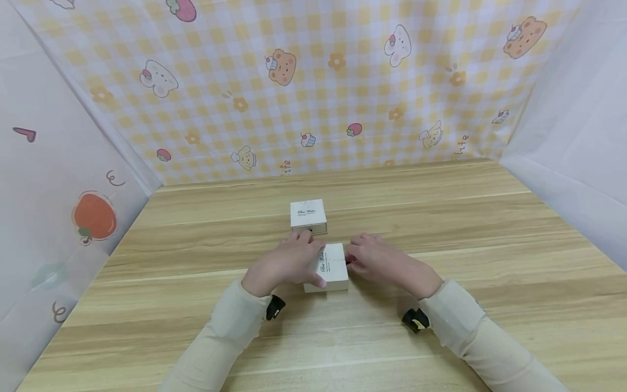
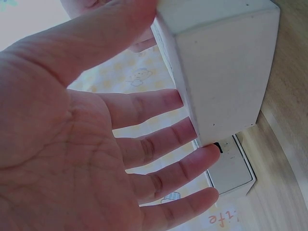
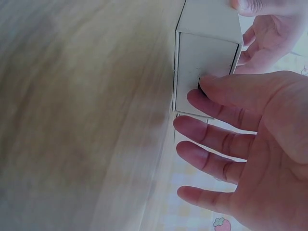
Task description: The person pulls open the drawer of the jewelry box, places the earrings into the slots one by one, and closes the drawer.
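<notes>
A small white box (image 1: pixel 335 268) with black script lettering on its lid lies on the table between both hands. My left hand (image 1: pixel 289 261) holds it from the left, thumb at the near side and fingers along the top and far side. In the left wrist view the blank end of the box (image 2: pixel 226 72) faces the palm. My right hand (image 1: pixel 374 262) is at the box's right end. There, in the right wrist view, thumb and index finger pinch a small black pull tab (image 3: pixel 200 87) on the drawer front (image 3: pixel 204 57). The drawer front sits within the sleeve's edges.
A second white box (image 1: pixel 307 212) with the same lettering stands just behind, close to the left fingertips. Both rest on a wood-grain table (image 1: pixel 196 228). A yellow checked curtain (image 1: pixel 318 98) hangs at the back, with white cloth (image 1: pixel 54 163) at the sides.
</notes>
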Demonstrator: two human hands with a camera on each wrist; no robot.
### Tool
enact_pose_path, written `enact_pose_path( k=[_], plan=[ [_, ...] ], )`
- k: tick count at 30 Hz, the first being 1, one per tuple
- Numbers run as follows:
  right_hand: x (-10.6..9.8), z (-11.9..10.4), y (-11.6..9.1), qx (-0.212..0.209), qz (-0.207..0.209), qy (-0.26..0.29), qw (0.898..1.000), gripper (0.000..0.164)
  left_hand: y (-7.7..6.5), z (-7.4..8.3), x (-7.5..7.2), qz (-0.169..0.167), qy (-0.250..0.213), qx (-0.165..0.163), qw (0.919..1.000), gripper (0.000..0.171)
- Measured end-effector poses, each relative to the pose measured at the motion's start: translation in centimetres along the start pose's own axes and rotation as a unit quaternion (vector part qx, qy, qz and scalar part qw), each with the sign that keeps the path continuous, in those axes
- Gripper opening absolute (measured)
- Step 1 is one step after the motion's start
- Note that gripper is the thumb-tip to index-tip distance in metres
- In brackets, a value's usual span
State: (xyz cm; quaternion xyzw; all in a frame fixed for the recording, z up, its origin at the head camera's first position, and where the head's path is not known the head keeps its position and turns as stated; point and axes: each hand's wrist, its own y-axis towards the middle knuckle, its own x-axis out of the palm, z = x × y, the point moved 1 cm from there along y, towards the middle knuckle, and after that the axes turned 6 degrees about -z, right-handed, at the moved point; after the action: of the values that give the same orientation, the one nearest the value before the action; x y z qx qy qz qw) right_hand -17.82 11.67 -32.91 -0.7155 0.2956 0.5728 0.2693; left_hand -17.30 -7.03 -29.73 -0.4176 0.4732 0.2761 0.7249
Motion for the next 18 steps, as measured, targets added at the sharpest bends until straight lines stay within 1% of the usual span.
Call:
enact_pose_path(
  k=[8, 18],
  plan=[
    [0.07, 0.07, -0.07, -0.001, 0.001, 0.001, 1.000, 0.007, -0.03, 0.06, 0.00, 0.001, 0.000, 0.003, 1.0000, 0.080],
    [-0.29, 0.23, -0.14, 0.004, -0.006, 0.009, 1.000, 0.011, 0.05, 0.00, -0.03, -0.006, 0.007, 0.000, 1.0000, 0.083]
  ],
)
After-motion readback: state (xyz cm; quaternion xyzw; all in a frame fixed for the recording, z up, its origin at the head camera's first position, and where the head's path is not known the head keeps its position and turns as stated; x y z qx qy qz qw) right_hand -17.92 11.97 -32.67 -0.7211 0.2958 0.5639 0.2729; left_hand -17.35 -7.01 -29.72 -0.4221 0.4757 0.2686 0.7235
